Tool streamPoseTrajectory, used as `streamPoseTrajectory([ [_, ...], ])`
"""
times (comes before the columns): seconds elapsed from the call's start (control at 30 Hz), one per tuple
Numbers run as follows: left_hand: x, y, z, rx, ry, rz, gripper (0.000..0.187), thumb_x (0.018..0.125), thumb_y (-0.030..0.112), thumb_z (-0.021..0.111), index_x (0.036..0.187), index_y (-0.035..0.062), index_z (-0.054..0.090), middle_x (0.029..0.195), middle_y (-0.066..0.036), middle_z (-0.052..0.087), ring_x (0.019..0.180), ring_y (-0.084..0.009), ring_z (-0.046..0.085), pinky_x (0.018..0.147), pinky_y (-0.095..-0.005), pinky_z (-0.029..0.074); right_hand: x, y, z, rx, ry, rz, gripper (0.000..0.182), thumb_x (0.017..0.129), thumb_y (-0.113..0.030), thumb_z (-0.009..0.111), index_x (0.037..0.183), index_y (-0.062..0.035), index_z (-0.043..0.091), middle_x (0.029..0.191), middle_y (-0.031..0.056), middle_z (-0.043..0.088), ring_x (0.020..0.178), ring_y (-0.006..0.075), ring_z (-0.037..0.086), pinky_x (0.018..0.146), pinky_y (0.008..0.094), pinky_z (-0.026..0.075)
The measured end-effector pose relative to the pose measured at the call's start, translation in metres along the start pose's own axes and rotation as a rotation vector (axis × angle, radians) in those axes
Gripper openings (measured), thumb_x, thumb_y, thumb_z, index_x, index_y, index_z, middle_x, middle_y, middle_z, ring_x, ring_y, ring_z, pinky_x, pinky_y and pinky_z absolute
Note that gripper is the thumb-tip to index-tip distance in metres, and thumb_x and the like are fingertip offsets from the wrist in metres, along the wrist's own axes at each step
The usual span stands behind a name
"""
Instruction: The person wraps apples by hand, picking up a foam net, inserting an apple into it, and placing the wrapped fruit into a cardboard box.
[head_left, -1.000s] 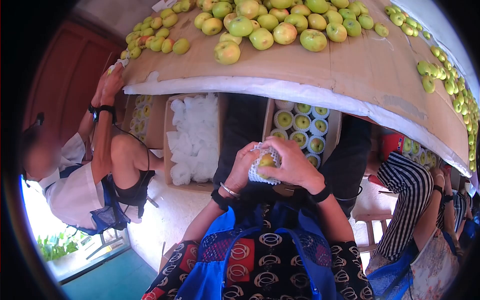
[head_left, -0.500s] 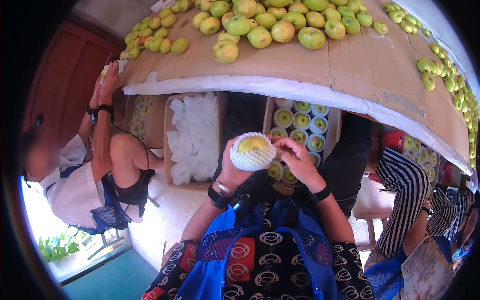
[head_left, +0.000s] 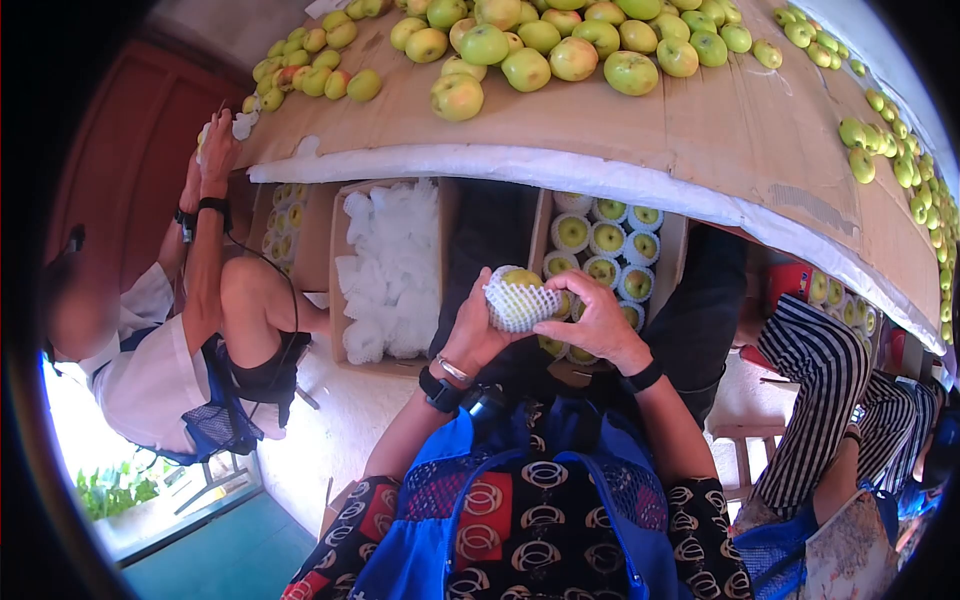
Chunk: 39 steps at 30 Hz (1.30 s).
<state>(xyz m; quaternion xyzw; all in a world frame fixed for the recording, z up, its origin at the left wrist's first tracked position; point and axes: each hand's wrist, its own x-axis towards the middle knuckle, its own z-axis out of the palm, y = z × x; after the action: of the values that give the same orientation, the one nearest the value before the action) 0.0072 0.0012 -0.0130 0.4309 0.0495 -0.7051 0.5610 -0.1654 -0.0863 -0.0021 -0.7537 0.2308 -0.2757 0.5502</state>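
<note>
A green-yellow apple in a white foam net point(head_left: 522, 300) is held between my two hands, in front of my lap. My left hand point(head_left: 478, 325) wraps round its left side and underside. With fingers and thumb, my right hand point(head_left: 597, 318) pinches the net at the apple's right side. Part of the apple's skin shows at the top, outside the net. Just behind my right hand stands a box of netted apples point(head_left: 541, 215). To the left, another box point(head_left: 337, 300) holds a pile of white foam nets point(head_left: 393, 270).
Many loose apples point(head_left: 575, 58) lie on the cardboard-covered table point(head_left: 700, 130) ahead. On the left sits a person point(head_left: 150, 360) with raised hands at the table edge. At the right are a person's striped trousers point(head_left: 815, 390) and another box of netted apples point(head_left: 845, 300).
The netted apple has shifted slightly right in my hands and tilted. My right hand has turned, its fingers now over the apple's upper right side.
</note>
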Motion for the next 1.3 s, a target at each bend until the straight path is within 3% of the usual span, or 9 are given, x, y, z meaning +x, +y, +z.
streamPoseTrajectory([
  [0.13,0.002,-0.004,0.0,0.039,0.063,0.077,0.049,0.094,0.048,0.031,0.117,0.0081,0.05,0.111,-0.011,0.058,0.1,-0.0263,0.059,0.079,-0.0448,0.05,0.007,-0.003,0.009,-0.09,0.013,0.03,0.033,0.064,-0.014,0.073,0.091,-0.0046,0.055,0.086,0.0109,0.057,0.081,0.0284,0.057,0.072,0.0351,0.046],
  [0.47,0.006,-0.007,-0.004,-0.057,0.123,0.16,0.043,0.094,0.044,0.032,0.112,0.0111,0.053,0.11,-0.007,0.059,0.099,-0.0221,0.058,0.082,-0.0409,0.046,0.003,-0.01,0.026,-0.381,0.068,-0.26,0.021,0.065,-0.005,0.068,0.081,-0.0076,0.056,0.082,0.0064,0.056,0.076,0.0237,0.058,0.06,0.0333,0.047],
  [0.63,0.012,-0.003,-0.007,-0.12,-0.144,0.401,0.043,0.094,0.041,0.031,0.115,0.0102,0.053,0.111,-0.007,0.06,0.103,-0.0249,0.056,0.091,-0.0385,0.044,0.0,-0.02,0.033,-0.479,0.179,-0.424,0.02,0.065,-0.007,0.07,0.08,-0.007,0.058,0.083,0.0056,0.056,0.074,0.0218,0.057,0.061,0.0334,0.047],
  [0.77,-0.001,0.011,0.0,-0.24,-0.151,0.332,0.047,0.091,0.042,0.032,0.122,0.011,0.049,0.121,-0.009,0.054,0.113,-0.0269,0.051,0.098,-0.0448,0.038,-0.012,-0.021,0.032,-0.311,0.18,-0.326,0.022,0.065,-0.009,0.072,0.083,-0.0066,0.06,0.085,0.0063,0.057,0.075,0.0233,0.057,0.064,0.0324,0.047],
  [0.83,-0.004,0.013,0.002,-0.226,-0.115,0.337,0.048,0.09,0.044,0.033,0.123,0.0117,0.048,0.123,-0.009,0.053,0.115,-0.0277,0.049,0.099,-0.0473,0.037,-0.017,-0.018,0.027,-0.212,0.295,-0.123,0.026,0.066,-0.013,0.075,0.085,-0.0056,0.059,0.086,0.0065,0.058,0.075,0.0228,0.058,0.064,0.0317,0.048],
  [0.87,-0.005,0.012,0.003,-0.208,-0.095,0.327,0.048,0.091,0.043,0.032,0.123,0.0112,0.048,0.123,-0.009,0.053,0.115,-0.0276,0.049,0.099,-0.047,0.037,-0.02,-0.016,0.025,-0.081,0.274,0.076,0.048,0.064,-0.017,0.078,0.104,-0.0035,0.055,0.099,0.01,0.058,0.089,0.0248,0.058,0.076,0.0337,0.047],
  [0.9,-0.005,0.011,0.005,-0.19,-0.079,0.312,0.047,0.091,0.041,0.032,0.123,0.0107,0.048,0.123,-0.009,0.053,0.115,-0.0275,0.049,0.099,-0.0467,0.037,-0.018,-0.017,0.025,-0.083,0.278,0.077,0.048,0.064,-0.017,0.078,0.104,-0.0035,0.055,0.099,0.01,0.058,0.089,0.0248,0.058,0.076,0.0337,0.047],
  [1.0,-0.004,0.001,0.012,-0.139,-0.101,0.333,0.046,0.093,0.038,0.03,0.122,0.0078,0.048,0.122,-0.01,0.053,0.114,-0.0265,0.05,0.099,-0.0438,0.038,-0.011,-0.018,0.03,-0.062,0.246,-0.036,0.104,0.059,-0.033,0.082,0.136,0.0017,0.023,0.131,0.0199,0.041,0.12,0.0333,0.041,0.1,0.0396,0.033],
  [1.3,0.001,-0.01,0.015,-0.057,-0.131,0.372,0.049,0.092,0.033,0.026,0.123,0.0015,0.047,0.125,-0.013,0.052,0.115,-0.0261,0.05,0.101,-0.0387,0.036,-0.001,-0.008,0.053,0.178,0.374,0.069,0.11,0.055,-0.041,0.082,0.136,0.0037,0.021,0.127,0.021,0.041,0.12,0.0336,0.039,0.101,0.042,0.029],
])
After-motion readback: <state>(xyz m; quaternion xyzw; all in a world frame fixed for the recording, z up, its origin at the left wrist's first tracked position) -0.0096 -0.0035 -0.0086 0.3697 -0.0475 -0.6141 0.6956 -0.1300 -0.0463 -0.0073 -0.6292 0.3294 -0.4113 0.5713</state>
